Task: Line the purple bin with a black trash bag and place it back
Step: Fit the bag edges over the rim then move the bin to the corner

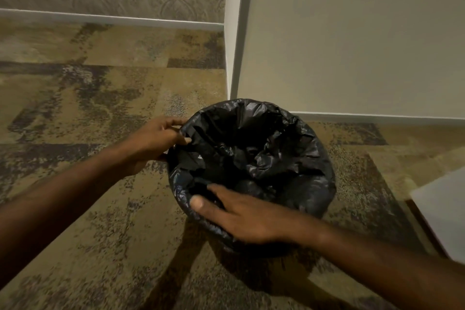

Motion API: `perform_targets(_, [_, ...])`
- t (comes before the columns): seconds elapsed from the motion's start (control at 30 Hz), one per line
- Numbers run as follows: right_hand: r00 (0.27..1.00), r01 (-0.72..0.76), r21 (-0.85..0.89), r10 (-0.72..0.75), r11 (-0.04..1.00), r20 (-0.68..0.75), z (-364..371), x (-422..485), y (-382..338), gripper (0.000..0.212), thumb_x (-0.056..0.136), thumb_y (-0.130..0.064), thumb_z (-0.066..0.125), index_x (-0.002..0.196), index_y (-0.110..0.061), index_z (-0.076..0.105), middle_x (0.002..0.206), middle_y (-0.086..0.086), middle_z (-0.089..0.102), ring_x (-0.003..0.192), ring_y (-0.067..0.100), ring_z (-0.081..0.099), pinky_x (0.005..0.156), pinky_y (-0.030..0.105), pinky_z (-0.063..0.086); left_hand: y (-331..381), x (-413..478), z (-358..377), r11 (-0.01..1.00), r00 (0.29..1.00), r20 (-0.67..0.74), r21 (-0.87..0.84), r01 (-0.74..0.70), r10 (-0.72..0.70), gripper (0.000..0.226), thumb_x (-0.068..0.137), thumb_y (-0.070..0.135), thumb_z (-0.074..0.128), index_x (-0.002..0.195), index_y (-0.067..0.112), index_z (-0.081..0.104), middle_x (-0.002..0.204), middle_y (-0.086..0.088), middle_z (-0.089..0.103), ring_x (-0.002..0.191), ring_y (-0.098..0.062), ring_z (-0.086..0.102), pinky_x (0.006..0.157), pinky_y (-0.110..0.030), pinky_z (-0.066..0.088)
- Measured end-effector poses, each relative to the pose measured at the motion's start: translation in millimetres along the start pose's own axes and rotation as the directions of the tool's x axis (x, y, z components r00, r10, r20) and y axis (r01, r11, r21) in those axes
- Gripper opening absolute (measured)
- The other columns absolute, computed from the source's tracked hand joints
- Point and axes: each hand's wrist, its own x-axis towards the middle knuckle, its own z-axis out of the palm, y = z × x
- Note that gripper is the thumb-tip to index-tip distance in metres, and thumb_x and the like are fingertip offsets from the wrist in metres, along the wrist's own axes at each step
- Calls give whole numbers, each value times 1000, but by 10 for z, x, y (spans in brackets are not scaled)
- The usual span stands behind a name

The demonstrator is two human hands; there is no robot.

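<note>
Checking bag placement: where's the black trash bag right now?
In the head view, centre-right, the black trash bag is draped over the bin's rim on the carpet, near the wall corner, between the left hand and the right hand.

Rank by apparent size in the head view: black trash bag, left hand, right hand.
1. black trash bag, clearly largest.
2. right hand and left hand: right looks bigger, but it is nearer the camera, so no ranking.

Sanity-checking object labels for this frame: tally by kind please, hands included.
Hands: 2, left hand and right hand
Black trash bags: 1, black bag
Bins: 1, hidden under the bag
White boards at right edge: 1
Total: 5
</note>
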Motion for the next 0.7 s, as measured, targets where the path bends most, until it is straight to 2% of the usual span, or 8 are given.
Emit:
perform_targets(0.17, [947, 85, -230, -150, 969, -284, -59, -426, 166, 75, 88, -82, 15, 151, -44, 28, 147, -18, 51, 127, 4, 54, 102, 39, 47, 114, -25, 21, 1000, 1000, 24, -16, 11, -10, 50, 96, 6, 66, 140, 26, 57, 111, 6, 67, 102, -17, 65, 82, -38, 56])
perform_targets(0.23, [829, 49, -290, -201, 956, -522, -184, -708, 316, 61, 92, -77, 20, 135, -45, 50, 125, -25, 64, 107, -8, 59, 88, 26, 53, 125, -27, 7, 1000, 1000, 2, 3, 5, -5, 52, 93, 20, 73, 141, 27, 57, 116, 5, 66, 104, -15, 62, 80, -36, 52])
perform_targets(0.33, [602, -39, -12, 14, 999, -799, -384, -958, 755, 43, 91, -64, 46, 119, -35, 62, 115, -17, 64, 101, 0, 62, 83, 29, 56, 117, -41, -51, 999, 999, -39, 36, 0, 2, 42, 96, 30, 69, 137, 27, 59, 120, 0, 64, 100, -14, 61, 73, -33, 52])
perform_targets(0.4, [593, -96, 352, 338, 931, -731, -438, -1004, 993, 47, 86, -57, 57, 123, -28, 59, 119, -7, 62, 102, 14, 66, 81, 37, 59, 99, -47, -81, 996, 1000, -14, 92, 9, -8, 21, 100, 26, 64, 121, 31, 63, 113, 1, 66, 97, -17, 64, 68, -33, 54])
perform_targets(0.43, [659, -81, 573, 475, 816, -583, -422, -986, 1041, 47, 86, -53, 62, 124, -26, 59, 120, -3, 64, 101, 20, 69, 79, 40, 61, 96, -54, -89, 994, 1000, 6, 110, 20, -21, 15, 102, 24, 62, 112, 34, 64, 110, 2, 68, 96, -17, 65, 66, -33, 55])
perform_targets(0.5, [795, -10, 870, 531, 493, -292, -343, -922, 1046, 44, 85, -44, 71, 123, -25, 63, 119, 4, 72, 102, 26, 73, 77, 41, 63, 125, -64, -75, 992, 998, 46, 121, 42, -48, 23, 103, 18, 61, 101, 41, 63, 105, 5, 69, 93, -16, 66, 64, -32, 55])
perform_targets(0.53, [826, 20, 905, 503, 424, -254, -297, -871, 1066, 40, 86, -40, 73, 122, -26, 64, 117, 3, 75, 103, 25, 74, 79, 42, 63, 135, -63, -82, 990, 997, 52, 133, 52, -59, 27, 102, 15, 61, 99, 41, 63, 104, 5, 70, 92, -17, 67, 62, -32, 56])
perform_targets(0.7, [775, 115, 880, 512, 460, -369, -273, -696, 1125, 26, 93, -19, 69, 118, -22, 66, 112, 1, 77, 99, 21, 76, 83, 51, 62, 145, -56, -101, 981, 993, -20, 157, 115, -113, 24, 99, 5, 64, 100, 29, 71, 109, -8, 76, 96, -26, 71, 63, -35, 57])
